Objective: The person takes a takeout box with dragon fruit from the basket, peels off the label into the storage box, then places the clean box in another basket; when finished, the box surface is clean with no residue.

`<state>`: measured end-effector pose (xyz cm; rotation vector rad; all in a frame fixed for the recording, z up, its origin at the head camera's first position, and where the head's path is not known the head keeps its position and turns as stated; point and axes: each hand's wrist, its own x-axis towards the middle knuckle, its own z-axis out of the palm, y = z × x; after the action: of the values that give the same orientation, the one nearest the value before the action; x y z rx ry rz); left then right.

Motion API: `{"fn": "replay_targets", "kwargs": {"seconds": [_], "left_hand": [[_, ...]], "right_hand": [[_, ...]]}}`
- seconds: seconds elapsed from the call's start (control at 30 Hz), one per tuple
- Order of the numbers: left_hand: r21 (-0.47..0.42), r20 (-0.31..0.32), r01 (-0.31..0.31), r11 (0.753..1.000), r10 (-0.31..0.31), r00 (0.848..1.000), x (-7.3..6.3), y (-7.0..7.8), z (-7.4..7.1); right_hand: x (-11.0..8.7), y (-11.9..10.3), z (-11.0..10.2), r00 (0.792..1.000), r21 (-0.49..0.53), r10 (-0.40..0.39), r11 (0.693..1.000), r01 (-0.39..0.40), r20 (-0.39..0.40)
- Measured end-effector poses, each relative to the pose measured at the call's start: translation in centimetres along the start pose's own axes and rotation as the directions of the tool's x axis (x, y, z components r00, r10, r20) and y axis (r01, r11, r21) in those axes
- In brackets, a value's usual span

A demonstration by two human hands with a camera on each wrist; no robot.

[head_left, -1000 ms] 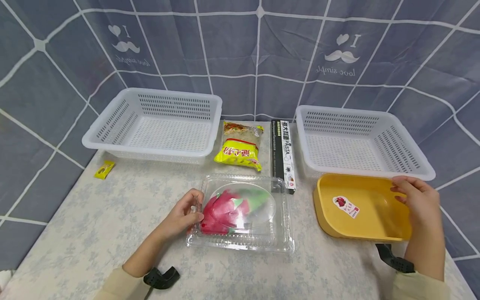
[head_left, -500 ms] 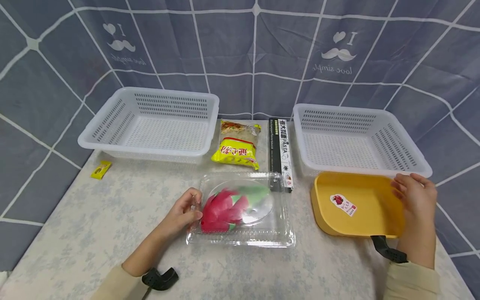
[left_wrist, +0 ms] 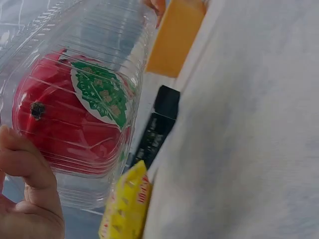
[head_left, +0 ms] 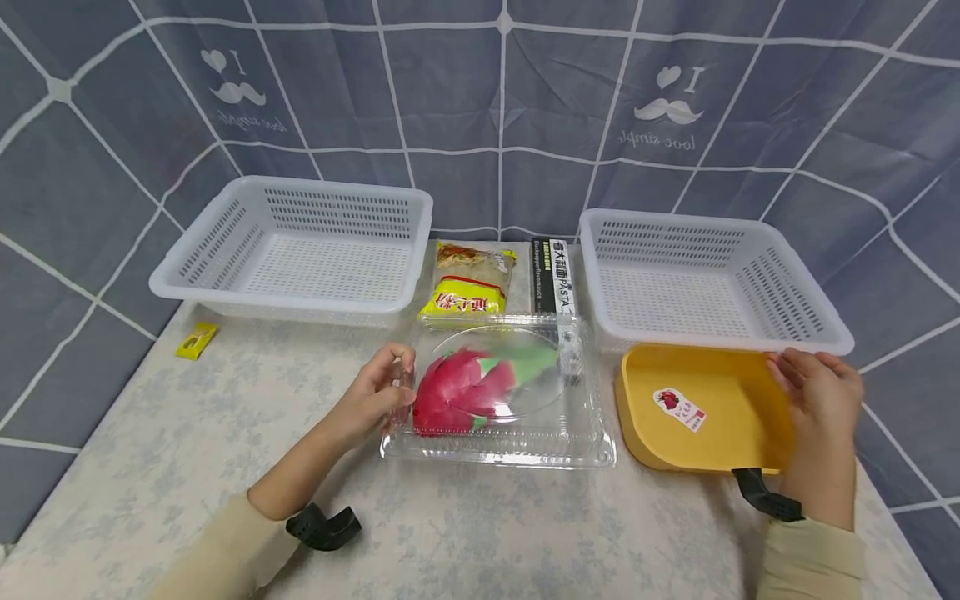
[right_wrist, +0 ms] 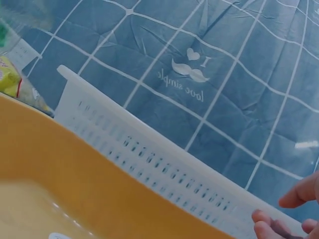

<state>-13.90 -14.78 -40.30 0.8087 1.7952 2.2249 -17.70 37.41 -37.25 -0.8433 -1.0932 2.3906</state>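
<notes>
My left hand (head_left: 375,392) pinches the left edge of a clear plastic clamshell container (head_left: 585,437), which is raised off the table. Through its lid shows a red and green dragon fruit (head_left: 457,392); in the left wrist view the fruit has a green and white label (left_wrist: 102,92). At the right, my right hand (head_left: 821,392) grips the right end of a yellow plastic bin (head_left: 727,417), fingers curled at its rim. Only some of those fingers (right_wrist: 299,191) appear in the right wrist view. The bin carries a small sticker (head_left: 679,408) inside.
Two white slotted baskets stand at the back, one left (head_left: 292,304) and one right (head_left: 720,337). Between them lie a yellow noodle bag (head_left: 468,287) and a black pasta box (head_left: 551,275), both partly behind the clamshell. A small yellow packet (head_left: 197,341) lies at far left.
The clamshell has risen and moved away from me with my left hand, now overlapping the noodle bag and pasta box. My right hand stays at the yellow bin; the whole view shifted slightly.
</notes>
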Motion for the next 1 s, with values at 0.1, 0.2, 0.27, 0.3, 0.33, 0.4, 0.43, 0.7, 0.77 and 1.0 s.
{"fn": "replay_targets", "kwargs": {"seconds": [0.1, 0.2, 0.27, 0.3, 0.33, 0.4, 0.43, 0.7, 0.77, 1.0], "left_hand": [[-0.043, 0.010, -0.004, 0.999, 0.005, 1.000, 1.0, 0.7, 0.1], [-0.069, 0.014, -0.006, 0.998, 0.007, 1.000, 1.9, 1.1, 0.3], [-0.076, 0.011, -0.005, 0.997, 0.006, 1.000, 2.5, 1.2, 0.5], [-0.077, 0.009, -0.003, 0.997, 0.003, 1.000, 2.7, 1.2, 0.6], [-0.073, 0.004, 0.001, 0.997, -0.001, 1.000, 3.0, 1.2, 0.7], [-0.060, -0.008, 0.008, 0.998, -0.009, 1.000, 3.6, 1.2, 0.9], [-0.054, -0.015, 0.012, 0.998, -0.013, 1.000, 3.8, 1.3, 1.0], [-0.049, -0.033, 0.012, 0.999, -0.013, 0.999, 6.3, 2.0, 1.1], [-0.036, -0.038, 0.023, 0.999, -0.025, 0.999, 7.0, 2.3, 1.2], [-0.038, -0.054, 0.086, 0.996, -0.088, 0.995, 9.3, 3.7, 1.8]], "right_hand": [[-0.2, 0.0, 0.1, 1.000, 0.017, 0.000, 1.000, 0.000, -0.001], [-0.1, 0.1, 0.1, 1.000, 0.027, 0.003, 1.000, -0.002, -0.014], [0.1, 0.2, 0.1, 1.000, 0.033, 0.000, 0.999, 0.001, -0.023], [0.2, 0.3, 0.0, 1.000, 0.027, -0.016, 1.000, 0.016, -0.022], [0.3, 0.4, 0.0, 1.000, 0.023, -0.021, 1.000, 0.022, -0.023], [0.4, 0.5, 0.1, 0.999, 0.009, -0.036, 0.999, 0.036, -0.028], [0.4, 0.5, 0.1, 0.999, 0.002, -0.042, 0.999, 0.042, -0.030], [0.2, 0.7, 0.5, 0.999, 0.009, -0.049, 0.999, 0.049, -0.022], [0.2, 0.7, 0.5, 0.999, -0.001, -0.039, 0.999, 0.039, -0.030], [0.0, 0.6, 0.4, 0.999, -0.056, -0.018, 0.998, 0.015, -0.044]]}}
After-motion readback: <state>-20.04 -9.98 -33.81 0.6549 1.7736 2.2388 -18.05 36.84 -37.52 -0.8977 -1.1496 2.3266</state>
